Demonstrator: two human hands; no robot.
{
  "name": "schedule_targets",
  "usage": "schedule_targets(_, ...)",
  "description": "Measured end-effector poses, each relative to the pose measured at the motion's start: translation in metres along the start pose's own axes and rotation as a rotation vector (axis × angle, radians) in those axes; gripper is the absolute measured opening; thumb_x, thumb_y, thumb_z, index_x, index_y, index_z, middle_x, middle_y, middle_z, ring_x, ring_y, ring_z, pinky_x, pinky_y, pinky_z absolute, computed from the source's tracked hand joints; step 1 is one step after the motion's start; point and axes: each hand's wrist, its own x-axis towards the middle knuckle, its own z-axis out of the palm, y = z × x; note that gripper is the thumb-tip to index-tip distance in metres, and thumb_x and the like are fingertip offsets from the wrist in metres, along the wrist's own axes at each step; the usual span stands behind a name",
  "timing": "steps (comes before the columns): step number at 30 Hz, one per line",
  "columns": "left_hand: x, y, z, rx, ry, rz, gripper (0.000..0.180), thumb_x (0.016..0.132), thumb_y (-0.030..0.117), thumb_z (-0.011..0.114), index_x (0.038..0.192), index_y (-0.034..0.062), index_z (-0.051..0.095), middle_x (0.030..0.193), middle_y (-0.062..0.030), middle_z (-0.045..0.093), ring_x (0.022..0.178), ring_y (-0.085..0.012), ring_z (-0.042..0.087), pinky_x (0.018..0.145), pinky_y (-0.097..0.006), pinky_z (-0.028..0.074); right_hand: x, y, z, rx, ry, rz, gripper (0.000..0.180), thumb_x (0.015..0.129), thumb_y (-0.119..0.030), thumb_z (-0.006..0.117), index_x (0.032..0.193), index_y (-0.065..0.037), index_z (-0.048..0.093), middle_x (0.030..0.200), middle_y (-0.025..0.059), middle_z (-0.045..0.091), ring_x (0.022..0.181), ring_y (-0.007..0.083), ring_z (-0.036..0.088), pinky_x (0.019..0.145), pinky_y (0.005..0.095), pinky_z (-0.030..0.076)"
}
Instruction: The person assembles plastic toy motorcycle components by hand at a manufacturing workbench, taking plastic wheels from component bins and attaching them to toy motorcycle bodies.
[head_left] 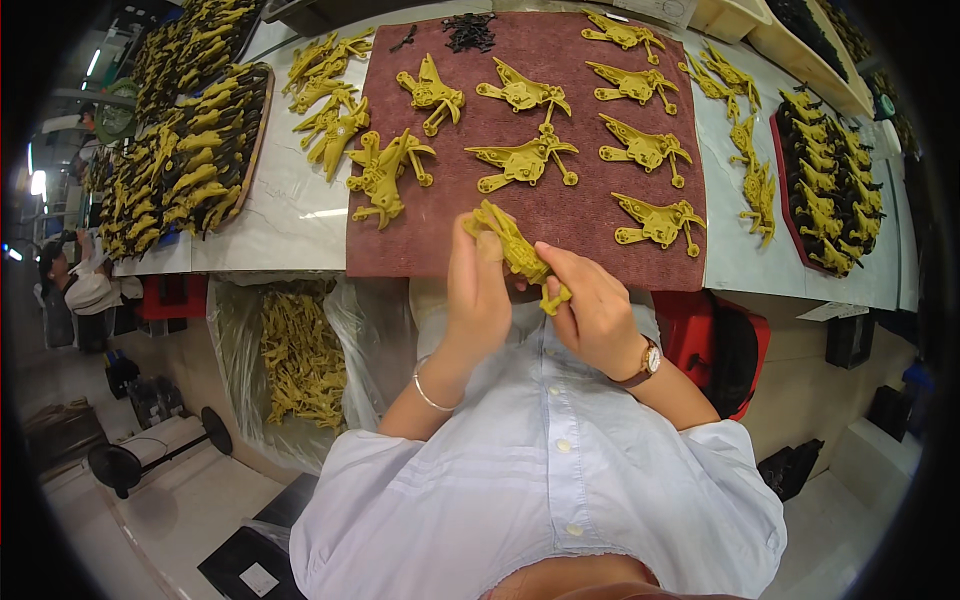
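Note:
Between my two hands, above the front edge of the table, is a mustard-yellow molded plastic part (516,248). My left hand (480,280) is closed on its upper left end, with the thumb laid along it. The fingers of my right hand (592,305) pinch its lower right end. Just beyond lies a dark red cloth mat (455,235) with several similar yellow parts (522,163) spread over it in rough rows. A small heap of black pieces (470,33) sits at the mat's far edge, and the nearest loose part (385,175) is to the left.
More yellow parts (325,110) lie left of the mat and a line of them (745,140) right of it. Trays of yellow-and-black pieces (185,160) (825,190) flank the table. A plastic-lined bin of yellow parts (300,355) stands below left. Beige bins (805,55) stand at the far right.

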Motion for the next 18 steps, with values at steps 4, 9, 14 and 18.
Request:
schedule_targets(4,-0.002,-0.002,0.015,-0.126,0.048,0.017,0.021,0.104,0.022,0.031,0.111,0.0049,0.04,0.098,-0.0071,0.052,0.072,-0.0084,0.05,0.063,-0.022,0.044,-0.004,0.003,-0.01,0.1,-0.013,0.137,0.034,0.079,0.004,0.06,0.114,0.007,0.057,0.098,0.0191,0.064,0.079,0.032,0.065,0.07,0.0383,0.053)
schedule_targets(9,0.0,-0.005,0.014,-0.029,-0.003,0.157,0.015,0.099,0.01,0.029,0.109,0.0043,0.038,0.117,-0.0153,0.052,0.088,-0.0116,0.054,0.076,-0.026,0.05,-0.006,0.017,-0.033,0.462,0.124,0.475,0.026,0.099,-0.012,0.045,0.116,0.003,0.058,0.094,0.011,0.069,0.077,0.0167,0.068,0.075,0.027,0.053)
schedule_targets(14,0.01,0.0,0.005,-0.074,0.065,0.121,0.016,0.093,-0.001,0.044,0.108,0.0008,0.039,0.125,-0.0177,0.051,0.093,-0.0116,0.057,0.083,-0.028,0.052,0.011,0.071,-0.076,0.018,0.571,0.499,0.036,0.099,-0.015,0.049,0.132,0.001,0.052,0.122,0.0151,0.059,0.099,0.0179,0.062,0.084,0.0276,0.05)
schedule_targets(18,0.011,0.003,-0.013,0.612,0.161,0.197,0.024,0.086,0.009,0.062,0.104,0.0001,0.049,0.123,-0.0188,0.055,0.086,-0.0231,0.06,0.078,-0.035,0.052,-0.024,0.12,-0.123,-0.595,0.466,0.567,0.034,0.098,-0.015,0.051,0.131,-0.01,0.057,0.117,0.0143,0.056,0.097,0.0213,0.06,0.082,0.0322,0.049)
